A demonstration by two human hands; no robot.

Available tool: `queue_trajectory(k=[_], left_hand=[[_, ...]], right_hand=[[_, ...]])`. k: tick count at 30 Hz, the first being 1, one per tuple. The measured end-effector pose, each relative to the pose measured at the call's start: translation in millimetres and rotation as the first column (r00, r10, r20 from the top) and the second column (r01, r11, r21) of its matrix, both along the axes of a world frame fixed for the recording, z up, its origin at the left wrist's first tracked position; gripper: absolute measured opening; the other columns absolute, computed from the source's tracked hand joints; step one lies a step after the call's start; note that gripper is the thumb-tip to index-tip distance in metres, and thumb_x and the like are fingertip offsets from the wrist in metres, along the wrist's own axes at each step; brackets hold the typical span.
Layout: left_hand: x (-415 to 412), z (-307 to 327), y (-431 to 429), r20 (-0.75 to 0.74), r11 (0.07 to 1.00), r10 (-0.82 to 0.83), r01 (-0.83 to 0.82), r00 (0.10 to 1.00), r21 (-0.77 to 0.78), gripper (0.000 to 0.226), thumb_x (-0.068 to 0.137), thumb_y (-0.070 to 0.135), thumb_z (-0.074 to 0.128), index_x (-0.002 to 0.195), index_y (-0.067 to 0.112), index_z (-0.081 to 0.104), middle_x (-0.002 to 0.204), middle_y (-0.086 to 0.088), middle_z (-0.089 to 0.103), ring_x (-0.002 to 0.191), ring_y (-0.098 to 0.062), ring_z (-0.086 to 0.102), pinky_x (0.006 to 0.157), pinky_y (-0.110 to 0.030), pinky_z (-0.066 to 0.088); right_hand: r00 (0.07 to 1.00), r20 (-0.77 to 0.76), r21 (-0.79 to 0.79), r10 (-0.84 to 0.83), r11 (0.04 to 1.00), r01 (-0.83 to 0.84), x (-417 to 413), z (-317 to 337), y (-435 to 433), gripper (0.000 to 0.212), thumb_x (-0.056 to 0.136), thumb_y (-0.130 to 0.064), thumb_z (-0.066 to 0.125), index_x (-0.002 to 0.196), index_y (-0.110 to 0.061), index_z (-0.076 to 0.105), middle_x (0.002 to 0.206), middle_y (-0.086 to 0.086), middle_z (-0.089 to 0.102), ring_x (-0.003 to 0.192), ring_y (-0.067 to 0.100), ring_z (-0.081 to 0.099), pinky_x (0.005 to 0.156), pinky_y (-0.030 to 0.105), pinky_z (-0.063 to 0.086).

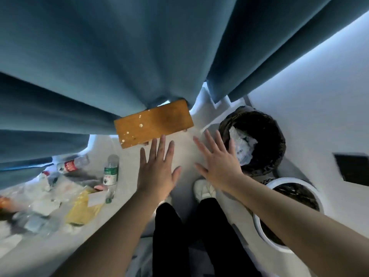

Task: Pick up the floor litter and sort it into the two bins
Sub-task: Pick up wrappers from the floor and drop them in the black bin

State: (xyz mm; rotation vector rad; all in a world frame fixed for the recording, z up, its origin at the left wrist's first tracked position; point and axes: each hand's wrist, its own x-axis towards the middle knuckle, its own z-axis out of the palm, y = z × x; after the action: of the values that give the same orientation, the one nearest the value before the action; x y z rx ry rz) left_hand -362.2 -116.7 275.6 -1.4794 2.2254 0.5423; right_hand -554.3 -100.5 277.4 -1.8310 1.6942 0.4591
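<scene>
Hovering over the floor, the left hand (157, 168) and right hand (219, 162) hold nothing, fingers straight and splayed. The litter (79, 206) lies left of the left fingers; the dark bin (278, 144) sits just right of the right fingers, the white bin (289, 179) behind them.

Dim, bluish light, brightest along the wall (311, 72) at two o'clock. Wide-angle distortion bends the edges; litter (38, 214) at eight o'clock is blurred.
</scene>
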Motion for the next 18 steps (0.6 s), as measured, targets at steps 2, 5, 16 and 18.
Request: queue_trajectory(k=[2,5,16,18], left_hand=[[29,10,14,0.009,0.994,0.106,-0.106,0.994,0.007,0.071,0.095,0.057,0.024,0.152,0.021,0.005,0.160,-0.007,-0.007,0.147,-0.028,-0.004,0.116,-0.051,0.004],[74,14,39,0.077,0.975,0.220,-0.223,0.972,0.024,0.071,0.094,0.058,0.016,0.152,0.022,-0.002,0.159,-0.007,-0.012,0.146,-0.029,-0.009,0.116,-0.051,0.001],[250,-12,148,0.234,0.760,0.595,-0.633,0.769,0.148,0.071,0.096,0.057,0.021,0.152,0.021,-0.002,0.159,-0.008,-0.013,0.146,-0.028,-0.010,0.116,-0.052,0.004],[285,-24,158,0.236,0.728,0.624,-0.664,0.745,0.169,0.072,0.096,0.057,0.023,0.152,0.021,-0.002,0.159,-0.007,-0.013,0.146,-0.027,-0.010,0.116,-0.052,0.003]], right_hand=[[0.996,0.010,0.009,0.088,0.996,-0.088,28,6,-9,0.075,0.095,-0.061,0.028,0.149,-0.036,-0.017,0.159,0.003,-0.021,0.146,0.030,-0.018,0.116,0.060,-0.002],[0.965,0.029,-0.006,0.260,0.966,-0.260,74,6,-17,0.075,0.095,-0.061,0.028,0.150,-0.034,-0.016,0.159,0.004,-0.020,0.146,0.032,-0.016,0.116,0.060,-0.001],[0.741,0.012,0.098,0.671,0.737,-0.669,254,-25,16,0.078,0.096,-0.056,0.035,0.150,-0.032,-0.017,0.159,0.005,-0.020,0.146,0.035,-0.012,0.114,0.058,0.008],[0.727,0.001,0.123,0.687,0.721,-0.682,285,-36,23,0.080,0.096,-0.055,0.037,0.150,-0.032,-0.017,0.159,0.005,-0.019,0.147,0.034,-0.011,0.115,0.057,0.009]])
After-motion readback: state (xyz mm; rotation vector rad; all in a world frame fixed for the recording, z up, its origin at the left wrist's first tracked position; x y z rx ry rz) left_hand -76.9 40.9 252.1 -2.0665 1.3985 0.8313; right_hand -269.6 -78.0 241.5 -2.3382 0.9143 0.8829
